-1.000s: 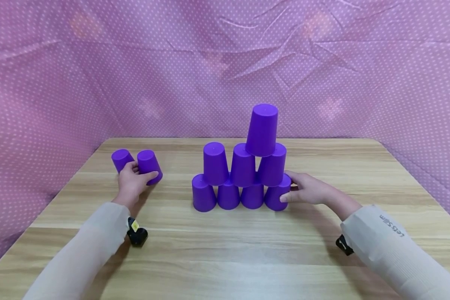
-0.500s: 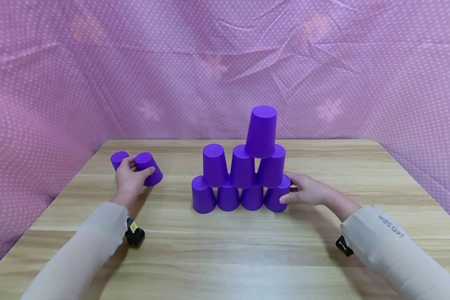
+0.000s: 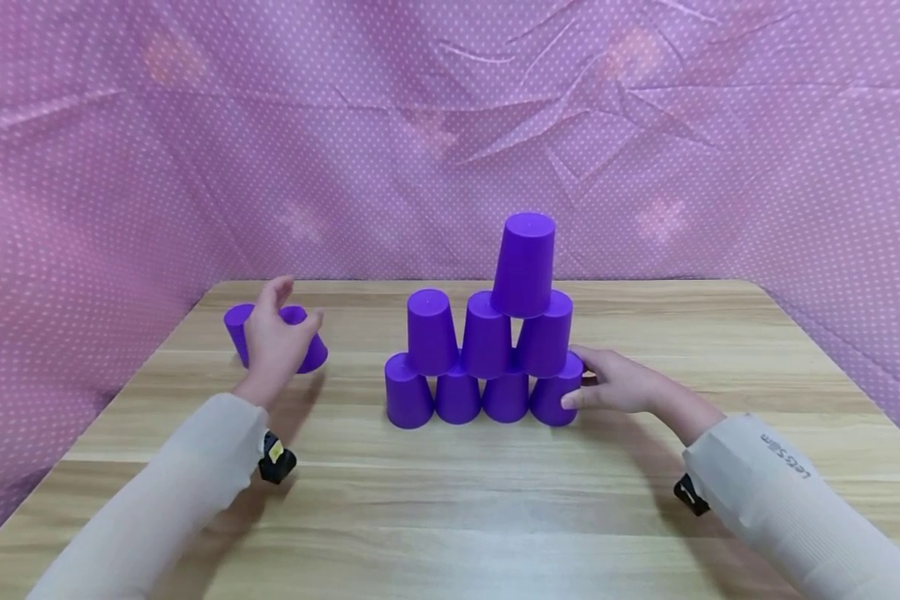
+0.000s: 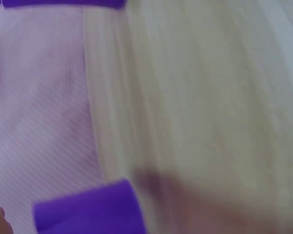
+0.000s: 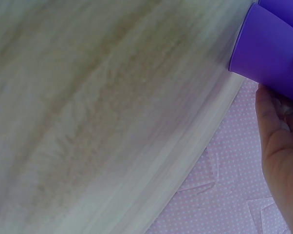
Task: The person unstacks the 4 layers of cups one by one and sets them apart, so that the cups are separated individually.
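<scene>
My right hand [image 3: 618, 382] is gripping a stacked, inverted cup [image 3: 550, 403]. My left hand [image 3: 274, 343] is hovering, fingers apart, near two cups [image 3: 237, 333].

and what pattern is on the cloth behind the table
White polka dots on pink cloth, clearest in the head view.

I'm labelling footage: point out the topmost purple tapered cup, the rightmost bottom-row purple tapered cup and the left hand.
Topmost purple tapered cup [image 3: 523, 270], head view: middle of its side wall.
Rightmost bottom-row purple tapered cup [image 3: 551, 402], head view: its side wall.
Left hand [image 3: 276, 342], head view: its back.
</scene>
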The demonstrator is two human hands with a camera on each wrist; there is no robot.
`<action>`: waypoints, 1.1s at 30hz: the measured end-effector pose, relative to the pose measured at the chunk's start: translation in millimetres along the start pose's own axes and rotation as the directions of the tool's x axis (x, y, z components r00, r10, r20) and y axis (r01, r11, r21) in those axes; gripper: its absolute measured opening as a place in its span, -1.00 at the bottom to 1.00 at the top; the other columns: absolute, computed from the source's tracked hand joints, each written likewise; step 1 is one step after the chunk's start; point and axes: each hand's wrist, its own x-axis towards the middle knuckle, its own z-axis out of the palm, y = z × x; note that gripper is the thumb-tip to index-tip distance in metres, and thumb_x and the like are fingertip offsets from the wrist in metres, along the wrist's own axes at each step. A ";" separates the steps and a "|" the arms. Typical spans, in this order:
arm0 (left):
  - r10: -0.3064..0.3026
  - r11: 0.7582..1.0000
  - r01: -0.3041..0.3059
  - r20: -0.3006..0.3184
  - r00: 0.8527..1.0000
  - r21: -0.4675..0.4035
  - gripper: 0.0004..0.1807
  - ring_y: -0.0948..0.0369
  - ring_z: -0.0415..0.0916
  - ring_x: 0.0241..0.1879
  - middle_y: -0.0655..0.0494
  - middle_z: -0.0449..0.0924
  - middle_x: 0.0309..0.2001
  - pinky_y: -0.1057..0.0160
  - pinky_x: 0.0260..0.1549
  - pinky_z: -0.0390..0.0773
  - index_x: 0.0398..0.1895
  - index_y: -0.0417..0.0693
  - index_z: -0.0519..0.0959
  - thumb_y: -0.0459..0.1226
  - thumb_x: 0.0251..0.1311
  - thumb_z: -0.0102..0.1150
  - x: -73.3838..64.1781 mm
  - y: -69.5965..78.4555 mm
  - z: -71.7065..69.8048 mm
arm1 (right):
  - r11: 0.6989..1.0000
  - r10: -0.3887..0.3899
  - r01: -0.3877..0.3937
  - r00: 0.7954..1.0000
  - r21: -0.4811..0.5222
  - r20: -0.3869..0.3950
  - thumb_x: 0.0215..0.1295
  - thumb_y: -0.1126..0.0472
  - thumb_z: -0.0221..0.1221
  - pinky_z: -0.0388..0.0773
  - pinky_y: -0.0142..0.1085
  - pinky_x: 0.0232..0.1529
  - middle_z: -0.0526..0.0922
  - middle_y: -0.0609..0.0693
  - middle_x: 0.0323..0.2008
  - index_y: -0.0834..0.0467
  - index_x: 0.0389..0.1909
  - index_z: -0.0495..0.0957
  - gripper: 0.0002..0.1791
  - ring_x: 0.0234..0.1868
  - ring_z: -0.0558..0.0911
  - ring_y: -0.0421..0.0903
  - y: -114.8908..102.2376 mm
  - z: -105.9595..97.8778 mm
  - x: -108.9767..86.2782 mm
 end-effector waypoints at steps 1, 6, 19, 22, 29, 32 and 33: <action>0.032 0.999 -0.032 0.011 0.999 -0.003 -0.38 0.08 0.26 0.28 -0.10 0.35 0.25 0.17 0.29 0.24 0.22 -0.20 0.30 -0.37 0.04 0.25 -0.8 4.8 2.0 | 1.000 0.000 0.000 1.000 0.001 -0.001 0.16 0.12 0.25 0.39 0.00 0.20 0.58 0.09 -0.02 0.23 0.13 0.34 -0.45 0.15 0.46 0.15 0.1 0.1 -0.2; 0.156 0.985 -0.152 0.056 0.986 -0.078 -0.43 0.09 0.27 0.27 -0.10 0.37 0.23 0.19 0.27 0.28 0.20 -0.25 0.31 -0.42 0.06 0.20 -5.8 30.3 13.8 | 1.000 0.004 -0.004 1.000 0.003 -0.007 0.16 0.11 0.25 0.38 0.00 0.21 0.58 0.10 -0.01 0.23 0.15 0.33 -0.43 0.16 0.45 0.15 0.0 0.9 -0.7; 0.361 0.921 -0.336 0.103 0.927 -0.199 -0.50 0.07 0.37 0.19 -0.15 0.45 0.15 0.28 0.23 0.34 0.11 -0.31 0.37 -0.48 0.04 0.20 -7.3 80.3 35.0 | 1.000 0.002 -0.002 1.000 0.005 -0.015 0.15 0.12 0.26 0.41 -0.02 0.19 0.59 0.09 -0.04 0.24 0.11 0.36 -0.46 0.13 0.47 0.14 -0.2 2.1 -0.2; 0.396 0.904 -0.369 0.099 0.913 -0.215 -0.51 0.06 0.39 0.17 -0.16 0.46 0.13 0.30 0.21 0.35 0.10 -0.33 0.38 -0.50 0.03 0.20 -7.5 90.0 36.8 | 1.000 -0.003 0.003 1.000 -0.003 -0.013 0.15 0.12 0.26 0.42 -0.03 0.18 0.60 0.07 -0.05 0.23 0.09 0.37 -0.47 0.12 0.48 0.13 0.0 2.2 0.2; 0.463 0.860 -0.417 0.106 0.880 -0.294 -0.54 0.10 0.42 0.14 -0.12 0.49 0.09 0.34 0.19 0.37 0.08 -0.31 0.40 -0.48 0.06 0.20 -13.3 116.3 41.7 | 1.000 0.000 0.000 1.000 0.006 -0.007 0.15 0.13 0.25 0.40 -0.02 0.19 0.58 0.10 -0.02 0.25 0.13 0.34 -0.44 0.14 0.46 0.15 -0.2 1.1 -0.2; 0.490 0.838 -0.433 0.110 0.864 -0.333 -0.54 0.11 0.43 0.14 -0.11 0.50 0.07 0.34 0.18 0.38 0.07 -0.30 0.42 -0.47 0.05 0.22 -18.7 126.8 44.6 | 1.000 0.004 -0.004 1.000 0.000 -0.006 0.15 0.12 0.25 0.40 -0.02 0.20 0.58 0.10 -0.01 0.24 0.15 0.33 -0.43 0.15 0.45 0.16 -0.3 0.7 -0.4; 0.499 0.831 -0.436 0.115 0.859 -0.346 -0.54 0.12 0.43 0.14 -0.11 0.51 0.07 0.34 0.18 0.38 0.07 -0.29 0.42 -0.48 0.04 0.22 -20.4 130.0 45.8 | 1.000 0.005 -0.005 1.000 -0.002 -0.006 0.15 0.12 0.25 0.40 -0.02 0.20 0.58 0.10 -0.01 0.24 0.15 0.33 -0.42 0.16 0.45 0.16 -0.3 0.6 -0.4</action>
